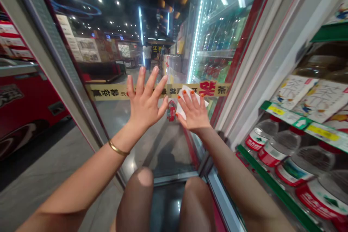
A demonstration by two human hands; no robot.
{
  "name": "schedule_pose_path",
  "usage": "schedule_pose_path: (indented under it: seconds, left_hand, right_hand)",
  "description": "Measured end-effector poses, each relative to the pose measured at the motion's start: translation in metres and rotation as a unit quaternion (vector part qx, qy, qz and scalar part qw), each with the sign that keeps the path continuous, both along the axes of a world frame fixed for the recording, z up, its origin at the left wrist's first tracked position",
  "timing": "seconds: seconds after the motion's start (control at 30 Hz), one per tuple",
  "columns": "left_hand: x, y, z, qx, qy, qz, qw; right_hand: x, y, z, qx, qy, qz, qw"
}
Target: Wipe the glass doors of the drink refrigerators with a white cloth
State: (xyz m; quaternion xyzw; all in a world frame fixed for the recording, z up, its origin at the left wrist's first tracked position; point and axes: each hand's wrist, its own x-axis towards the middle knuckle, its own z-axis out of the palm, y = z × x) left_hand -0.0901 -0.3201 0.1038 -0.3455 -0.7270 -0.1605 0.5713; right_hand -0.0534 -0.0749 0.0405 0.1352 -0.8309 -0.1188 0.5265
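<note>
In the head view a glass door (168, 141) stands upright before me, with a yellow printed strip (110, 92) across it. My left hand (146, 98) is open, fingers spread, at the glass over the strip, holding nothing; a gold bracelet (118, 148) circles that wrist. My right hand (193, 110) lies flat with fingers apart over a white cloth or tissue (186, 90) against the glass, to the right of my left hand. A small red label (171, 111) shows between the hands.
Shelves (285, 116) at the right hold large water bottles (296, 163) and packaged drinks. The door's frame (67, 61) slants along the left, beside a red vehicle-shaped display (27, 105). Both my knees are bent below. Far beyond the glass stands a person (147, 56).
</note>
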Motion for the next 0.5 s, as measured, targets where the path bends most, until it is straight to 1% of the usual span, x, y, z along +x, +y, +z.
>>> schedule_pose_path:
  seconds: [0.03, 0.07, 0.1, 0.13, 0.17, 0.2, 0.23, 0.27, 0.3, 0.33, 0.37, 0.4, 0.43, 0.47, 0.5]
  left_hand:
    - [0.0, -0.005, -0.008, -0.019, -0.001, -0.005, 1.0]
    - [-0.001, -0.011, -0.017, -0.037, -0.003, -0.008, 0.999]
    - [-0.003, -0.018, -0.026, -0.051, -0.006, -0.009, 0.999]
    - [-0.004, -0.024, -0.033, -0.059, -0.005, -0.007, 0.998]
    - [-0.005, -0.029, -0.039, -0.062, -0.002, 0.0, 0.998]
    - [-0.007, -0.031, -0.043, -0.06, 0.005, 0.009, 0.998]
    - [-0.008, -0.033, -0.045, -0.056, 0.015, 0.019, 0.998]
    - [-0.01, -0.033, -0.046, -0.053, 0.03, 0.025, 0.998]
    - [-0.011, -0.032, -0.047, -0.051, 0.047, 0.028, 0.997]
    - [-0.011, -0.031, -0.046, -0.052, 0.062, 0.027, 0.996]
    - [-0.012, -0.031, -0.046, -0.054, 0.074, 0.026, 0.995]
    - [-0.012, -0.031, -0.045, -0.057, 0.082, 0.023, 0.995]
    - [-0.013, -0.031, -0.045, -0.06, 0.087, 0.018, 0.994]
    - [-0.013, -0.031, -0.045, -0.061, 0.09, 0.011, 0.994]
    - [-0.014, -0.032, -0.046, -0.059, 0.092, 0.003, 0.994]
  right_hand:
    - [0.003, 0.013, -0.007, -0.032, 0.004, -0.015, 0.999]
    - [0.004, 0.026, -0.009, -0.081, 0.018, -0.038, 0.996]
    - [0.004, 0.036, -0.005, -0.137, 0.039, -0.061, 0.988]
    - [0.003, 0.041, 0.004, -0.187, 0.062, -0.08, 0.977]
    - [0.001, 0.04, 0.015, -0.223, 0.082, -0.091, 0.967]
    - [-0.002, 0.033, 0.026, -0.239, 0.093, -0.093, 0.962]
    - [-0.004, 0.021, 0.033, -0.229, 0.093, -0.084, 0.965]
    - [-0.006, 0.006, 0.036, -0.196, 0.082, -0.065, 0.975]
    - [-0.005, -0.01, 0.033, -0.148, 0.064, -0.041, 0.986]
    - [-0.004, -0.023, 0.023, -0.083, 0.043, -0.01, 0.996]
    - [-0.001, -0.032, 0.009, -0.034, 0.031, 0.008, 0.999]
    - [0.002, -0.035, -0.009, -0.01, 0.032, 0.015, 0.999]
    - [0.005, -0.033, -0.028, -0.007, 0.042, 0.01, 0.999]
    - [0.007, -0.027, -0.045, -0.025, 0.057, -0.007, 0.998]
    - [0.009, -0.019, -0.058, -0.055, 0.072, -0.031, 0.995]
